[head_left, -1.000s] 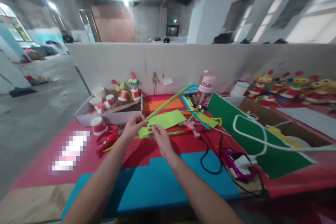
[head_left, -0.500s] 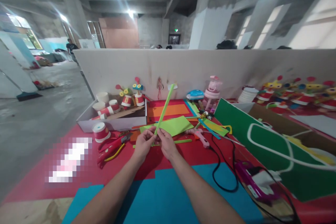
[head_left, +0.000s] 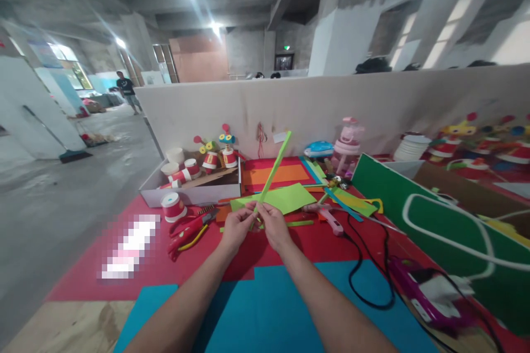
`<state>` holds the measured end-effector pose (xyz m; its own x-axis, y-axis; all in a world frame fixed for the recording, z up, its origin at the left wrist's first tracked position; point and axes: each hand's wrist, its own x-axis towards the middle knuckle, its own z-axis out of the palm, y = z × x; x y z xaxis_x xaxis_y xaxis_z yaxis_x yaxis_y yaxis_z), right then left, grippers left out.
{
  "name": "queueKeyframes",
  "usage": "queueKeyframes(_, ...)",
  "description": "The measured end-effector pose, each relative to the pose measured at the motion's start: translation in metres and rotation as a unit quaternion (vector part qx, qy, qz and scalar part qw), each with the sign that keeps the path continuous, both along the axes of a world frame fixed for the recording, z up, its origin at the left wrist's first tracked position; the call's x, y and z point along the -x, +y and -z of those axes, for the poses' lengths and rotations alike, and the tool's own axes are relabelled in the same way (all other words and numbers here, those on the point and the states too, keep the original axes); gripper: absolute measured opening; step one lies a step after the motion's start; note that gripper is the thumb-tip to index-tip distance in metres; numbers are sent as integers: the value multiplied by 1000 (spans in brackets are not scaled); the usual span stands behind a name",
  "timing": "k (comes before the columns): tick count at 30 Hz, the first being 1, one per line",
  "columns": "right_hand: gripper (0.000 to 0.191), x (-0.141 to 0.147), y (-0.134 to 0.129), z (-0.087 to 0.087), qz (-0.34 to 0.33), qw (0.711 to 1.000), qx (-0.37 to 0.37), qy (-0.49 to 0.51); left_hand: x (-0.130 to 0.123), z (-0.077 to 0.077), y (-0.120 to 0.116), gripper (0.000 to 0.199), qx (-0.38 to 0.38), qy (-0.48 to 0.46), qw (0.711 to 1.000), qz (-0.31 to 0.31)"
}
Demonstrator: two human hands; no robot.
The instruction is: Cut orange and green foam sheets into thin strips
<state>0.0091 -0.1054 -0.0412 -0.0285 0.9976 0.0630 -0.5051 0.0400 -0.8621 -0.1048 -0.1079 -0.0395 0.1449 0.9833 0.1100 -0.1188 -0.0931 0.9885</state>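
Note:
A long, narrow green paper strip (head_left: 275, 168) rises from between my fingertips, leaning to the right. My left hand (head_left: 240, 226) and my right hand (head_left: 273, 224) meet at its lower end, both closed on it. Behind them a light green sheet (head_left: 290, 197) lies on the red table covering (head_left: 232, 265). Another green strip (head_left: 300, 224) lies flat beside my right hand. Red-handled pliers (head_left: 188, 231) rest to the left of my left hand. A pink glue gun (head_left: 331, 219) is to the right of my right hand.
A white box (head_left: 194, 195) holds paper cups and cup figures; one cup (head_left: 173, 207) stands before it. Blue sheets (head_left: 265, 309) cover the near edge. At right are a green board (head_left: 434, 231), black cable (head_left: 351, 281) and purple power strip (head_left: 426, 298). A person (head_left: 126, 88) stands far left.
The view has turned slightly left, so the table and things appear shifted to the right. Both hands are still together on the strip, with slightly changed finger positions.

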Motion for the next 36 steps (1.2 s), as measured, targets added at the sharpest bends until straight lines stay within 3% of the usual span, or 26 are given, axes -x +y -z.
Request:
queueKeyframes(4,50,-5,2,-4,-39,999,0,21,0,0,1,45,1,-10,1000,10)
queueKeyframes(11,44,-3,-1,2,11,999,26,-15,0,-2,-2,47,18,-1,999,44)
queueKeyframes(16,47,-14,4,-4,-31,999,5,3,2,-3,-1,48,34,0,997,65)
queueKeyframes(21,42,-14,5,-2,26,1000,-1,15,0,-4,-4,47,46,-3,995,87)
queueKeyframes(27,36,-10,4,2,28,1000,5,-6,3,-9,-4,49,29,30,994,102)
queueKeyframes(36,33,-52,22,-14,131,990,-29,36,11,-19,-11,37,57,71,973,213)
